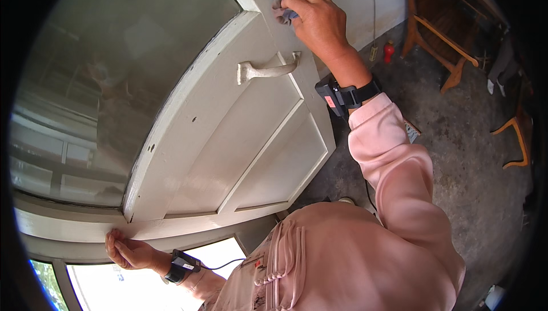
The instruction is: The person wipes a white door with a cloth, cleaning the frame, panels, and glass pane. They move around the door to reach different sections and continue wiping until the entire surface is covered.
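My right hand (322,20) grips a crumpled grey cloth (282,8) against the edge stile of a white painted door (205,140). Below that hand, a white-painted pull handle (267,71) projects from the door. A large glass pane (124,67) fills the door's other part and carries reflections. Down at the lower left, my left hand (128,249) has its fingers curled beside the door's frame edge; nothing shows in it, and whether it touches the wood is unclear. Both wrists wear black strapped devices.
A wooden armchair (445,28) stands at the upper right, near a red bottle (388,51) and a power strip (373,52) hanging by the wall. Another wooden chair part (516,144) shows at the right. A person's legs (501,69) appear beside the furniture. Bright window panes (128,287) lie below my left hand.
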Motion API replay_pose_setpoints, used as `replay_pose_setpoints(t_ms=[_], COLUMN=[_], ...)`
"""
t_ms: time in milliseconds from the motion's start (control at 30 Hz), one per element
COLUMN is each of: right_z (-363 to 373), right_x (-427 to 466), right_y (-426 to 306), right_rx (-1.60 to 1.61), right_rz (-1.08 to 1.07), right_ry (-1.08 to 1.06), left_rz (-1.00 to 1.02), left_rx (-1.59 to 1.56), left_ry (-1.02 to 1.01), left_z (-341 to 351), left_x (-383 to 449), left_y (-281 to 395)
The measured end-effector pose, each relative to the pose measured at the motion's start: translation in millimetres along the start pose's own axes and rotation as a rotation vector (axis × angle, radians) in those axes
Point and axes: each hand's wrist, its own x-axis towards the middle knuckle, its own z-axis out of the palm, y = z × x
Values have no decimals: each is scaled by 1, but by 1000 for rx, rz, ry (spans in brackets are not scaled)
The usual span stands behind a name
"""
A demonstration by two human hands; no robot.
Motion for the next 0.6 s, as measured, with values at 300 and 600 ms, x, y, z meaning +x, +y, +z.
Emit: replay_pose_setpoints(t_ms=[300, 600], right_z=[38, 46], right_x=[-109, -161], right_y=[20, -7], right_rx=[-17, 5], right_rz=[309, 607], right_ry=[-68, -114], left_rz=[-12, -39], left_rx=[1, 19], left_ry=[-20, 4], left_z=[-1, 0], left_x=[1, 4], left_y=[4, 6])
